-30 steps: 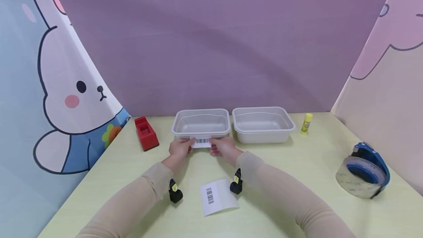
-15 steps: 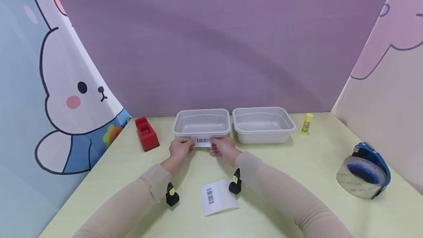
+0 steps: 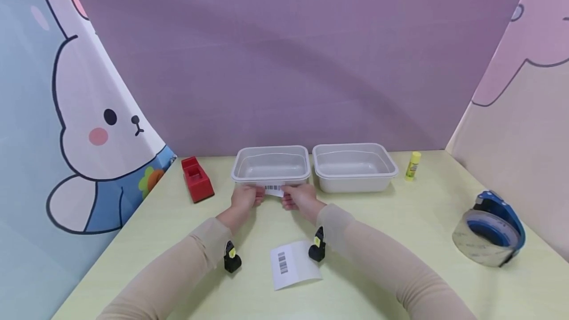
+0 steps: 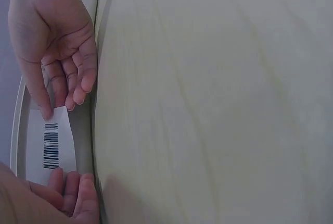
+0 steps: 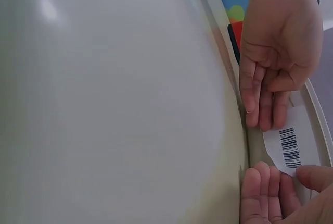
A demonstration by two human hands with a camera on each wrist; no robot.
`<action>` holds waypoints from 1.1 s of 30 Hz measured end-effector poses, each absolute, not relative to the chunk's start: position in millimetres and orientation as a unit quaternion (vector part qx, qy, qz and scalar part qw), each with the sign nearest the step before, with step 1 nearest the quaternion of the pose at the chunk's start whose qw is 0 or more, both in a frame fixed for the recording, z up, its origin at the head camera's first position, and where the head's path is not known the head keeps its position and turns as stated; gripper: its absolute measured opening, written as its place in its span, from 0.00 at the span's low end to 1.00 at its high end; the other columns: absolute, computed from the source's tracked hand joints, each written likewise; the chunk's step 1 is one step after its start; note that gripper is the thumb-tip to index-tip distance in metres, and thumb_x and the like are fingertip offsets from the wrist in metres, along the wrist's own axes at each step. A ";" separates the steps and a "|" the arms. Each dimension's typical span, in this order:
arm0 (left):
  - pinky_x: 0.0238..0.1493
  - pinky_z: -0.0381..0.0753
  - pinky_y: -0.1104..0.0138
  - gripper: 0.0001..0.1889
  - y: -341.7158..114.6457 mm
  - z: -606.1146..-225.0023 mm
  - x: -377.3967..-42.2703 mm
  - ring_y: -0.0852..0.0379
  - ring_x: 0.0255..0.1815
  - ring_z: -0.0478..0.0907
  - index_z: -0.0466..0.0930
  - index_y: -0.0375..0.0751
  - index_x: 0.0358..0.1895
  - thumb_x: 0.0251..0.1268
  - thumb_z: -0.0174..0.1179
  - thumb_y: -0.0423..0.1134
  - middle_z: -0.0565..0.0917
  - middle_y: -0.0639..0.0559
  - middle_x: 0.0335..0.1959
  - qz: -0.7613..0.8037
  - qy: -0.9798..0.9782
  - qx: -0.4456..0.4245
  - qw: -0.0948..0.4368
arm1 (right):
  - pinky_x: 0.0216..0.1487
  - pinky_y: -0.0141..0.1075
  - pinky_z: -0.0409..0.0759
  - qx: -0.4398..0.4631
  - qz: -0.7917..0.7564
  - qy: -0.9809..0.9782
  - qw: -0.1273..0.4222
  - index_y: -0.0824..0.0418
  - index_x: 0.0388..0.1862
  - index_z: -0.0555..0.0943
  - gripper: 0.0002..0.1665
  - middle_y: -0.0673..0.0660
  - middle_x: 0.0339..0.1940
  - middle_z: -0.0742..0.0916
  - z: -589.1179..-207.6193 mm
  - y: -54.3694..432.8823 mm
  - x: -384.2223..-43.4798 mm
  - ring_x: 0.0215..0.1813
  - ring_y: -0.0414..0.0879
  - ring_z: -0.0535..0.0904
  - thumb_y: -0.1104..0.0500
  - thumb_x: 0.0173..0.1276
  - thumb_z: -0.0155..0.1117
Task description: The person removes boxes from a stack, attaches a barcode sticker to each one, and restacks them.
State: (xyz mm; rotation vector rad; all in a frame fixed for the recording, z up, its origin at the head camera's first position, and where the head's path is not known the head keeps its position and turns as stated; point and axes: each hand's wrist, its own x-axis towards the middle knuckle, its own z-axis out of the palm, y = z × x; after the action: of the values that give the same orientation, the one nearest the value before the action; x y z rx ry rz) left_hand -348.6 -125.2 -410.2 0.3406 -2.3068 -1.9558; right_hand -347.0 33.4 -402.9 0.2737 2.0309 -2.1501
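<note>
Label (image 3: 274,191), pinched by right hand (image 3: 303,196), lay at that grip's nine o'clock; left hand (image 3: 244,198), fingers extended, had it at three.

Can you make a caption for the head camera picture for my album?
Right hand pinches a barcode label at a pale tub, while left hand touches it.

Purple backdrop (image 3: 266,83) at rear, diagonal shadow band (image 3: 311,60) across it. Left panel (image 3: 22,127): light blue, big white bunny print (image 3: 84,95). Right panel (image 3: 520,132): cream below, pink cartoon print (image 3: 511,63) above. Table (image 3: 413,231): pale yellow-green, faint streaky grain, runs back to the backdrop. Lighting even, soft shadows (image 3: 355,280) on the table; right wrist view shows one glare spot (image 5: 48,8).
</note>
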 end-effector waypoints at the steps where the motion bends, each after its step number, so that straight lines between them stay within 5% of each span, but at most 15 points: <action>1: 0.31 0.84 0.69 0.09 -125.7 -410.7 -348.8 0.58 0.27 0.82 0.82 0.28 0.40 0.63 0.53 0.28 0.86 0.37 0.36 -0.641 -0.758 0.114 0.046 | 0.26 0.33 0.85 0.091 -0.720 0.683 0.086 0.71 0.36 0.80 0.12 0.54 0.18 0.82 -403.0 33.4 -346.9 0.18 0.40 0.78 0.60 0.66 0.65; 8: 0.31 0.85 0.70 0.10 -128.9 -413.5 -349.5 0.59 0.26 0.83 0.83 0.27 0.40 0.62 0.53 0.27 0.87 0.35 0.35 -0.639 -0.758 0.127 0.034 | 0.28 0.34 0.86 0.095 -0.713 0.690 0.085 0.74 0.43 0.79 0.16 0.58 0.23 0.85 -403.8 33.2 -344.5 0.20 0.41 0.80 0.61 0.66 0.64; 19: 0.34 0.86 0.67 0.13 -124.5 -410.1 -351.7 0.59 0.26 0.83 0.82 0.25 0.44 0.68 0.50 0.30 0.87 0.37 0.35 -0.655 -0.751 0.082 0.026 | 0.49 0.45 0.86 -0.010 -0.729 0.675 0.112 0.74 0.47 0.80 0.14 0.70 0.42 0.87 -397.6 21.3 -347.6 0.35 0.51 0.86 0.66 0.66 0.61; 33: 0.24 0.82 0.72 0.09 -135.5 -412.8 -357.4 0.61 0.20 0.81 0.80 0.27 0.42 0.60 0.57 0.26 0.86 0.44 0.26 -0.646 -0.757 0.100 0.002 | 0.39 0.36 0.87 0.018 -0.714 0.673 0.192 0.77 0.54 0.75 0.17 0.65 0.34 0.87 -405.4 30.5 -351.9 0.28 0.45 0.83 0.68 0.70 0.53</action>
State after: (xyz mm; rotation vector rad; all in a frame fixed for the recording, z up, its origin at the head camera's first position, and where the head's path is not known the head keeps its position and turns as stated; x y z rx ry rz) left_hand -357.4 -135.5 -412.8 0.3130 -2.3762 -2.0258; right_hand -351.9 30.5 -405.4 0.0505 1.8883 -2.0045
